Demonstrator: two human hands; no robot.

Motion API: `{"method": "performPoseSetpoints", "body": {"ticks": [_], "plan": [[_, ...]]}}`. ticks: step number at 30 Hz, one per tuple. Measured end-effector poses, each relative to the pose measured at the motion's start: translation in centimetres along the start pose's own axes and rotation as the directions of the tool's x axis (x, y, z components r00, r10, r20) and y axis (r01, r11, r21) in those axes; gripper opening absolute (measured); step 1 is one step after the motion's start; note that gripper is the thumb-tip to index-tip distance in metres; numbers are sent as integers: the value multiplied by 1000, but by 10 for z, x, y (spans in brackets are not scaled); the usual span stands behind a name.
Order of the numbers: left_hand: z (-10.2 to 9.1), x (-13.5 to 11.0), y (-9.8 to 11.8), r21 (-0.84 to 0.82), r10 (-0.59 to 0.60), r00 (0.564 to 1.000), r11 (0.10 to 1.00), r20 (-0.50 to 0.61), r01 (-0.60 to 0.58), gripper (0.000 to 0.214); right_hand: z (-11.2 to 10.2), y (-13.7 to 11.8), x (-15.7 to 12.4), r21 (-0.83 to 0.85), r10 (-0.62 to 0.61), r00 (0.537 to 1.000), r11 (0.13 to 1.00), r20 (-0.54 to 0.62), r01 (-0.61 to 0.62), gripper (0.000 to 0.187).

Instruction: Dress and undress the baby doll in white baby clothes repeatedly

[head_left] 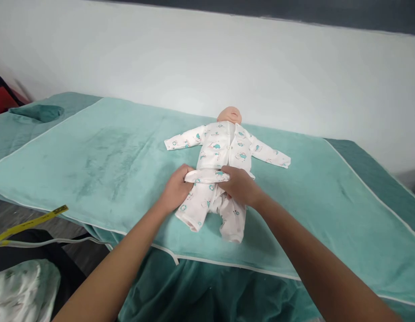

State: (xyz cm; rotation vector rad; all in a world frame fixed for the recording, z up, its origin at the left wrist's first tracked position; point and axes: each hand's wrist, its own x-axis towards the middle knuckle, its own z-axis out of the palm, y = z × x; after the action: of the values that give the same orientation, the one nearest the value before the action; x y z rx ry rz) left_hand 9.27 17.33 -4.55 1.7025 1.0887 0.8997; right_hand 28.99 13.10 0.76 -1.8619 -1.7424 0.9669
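Note:
A baby doll point(229, 114) lies on its back on a teal towel point(103, 156), head toward the wall. It wears a white printed jacket point(224, 145) with sleeves spread out, and matching white trousers point(210, 208). My left hand point(175, 190) grips the trousers' waistband point(207, 175) at the doll's left side in the picture, fingers curled round the fabric. My right hand point(241, 185) pinches the same waistband on the other side. The band is stretched between both hands at the doll's waist.
The towel covers a teal bed against a white wall point(227, 58). A folded teal cloth point(37, 112) lies far left. A yellow measuring tape point(31, 222) and a white patterned cloth point(22, 288) sit at the lower left, off the bed.

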Motion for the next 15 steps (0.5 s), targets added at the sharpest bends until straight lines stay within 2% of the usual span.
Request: {"method": "performPoseSetpoints", "body": {"ticks": [3,6,8,10,13,15], "plan": [[17,11,-5,44,78,985,996,-154,-72,10,1,1,4,-10,18,999,1000,-46,-19,23],[24,12,-7,16,31,984,999,-177,-28,12,1,2,7,-1,49,994,999,-94,-50,23],[22,6,-6,-31,-4,994,1000,-108,0,17,2,3,8,27,74,990,997,-123,-71,20],[14,-1,-6,-80,-15,1000,997,18,17,26,3,3,8,56,108,982,993,-157,-101,16],[0,-9,-5,-89,-7,979,996,204,26,48,5,2,7,71,150,965,988,-214,-138,12],[-4,-9,-7,-28,-23,969,999,247,31,53,7,1,5,76,156,961,987,-230,-142,12]]}}
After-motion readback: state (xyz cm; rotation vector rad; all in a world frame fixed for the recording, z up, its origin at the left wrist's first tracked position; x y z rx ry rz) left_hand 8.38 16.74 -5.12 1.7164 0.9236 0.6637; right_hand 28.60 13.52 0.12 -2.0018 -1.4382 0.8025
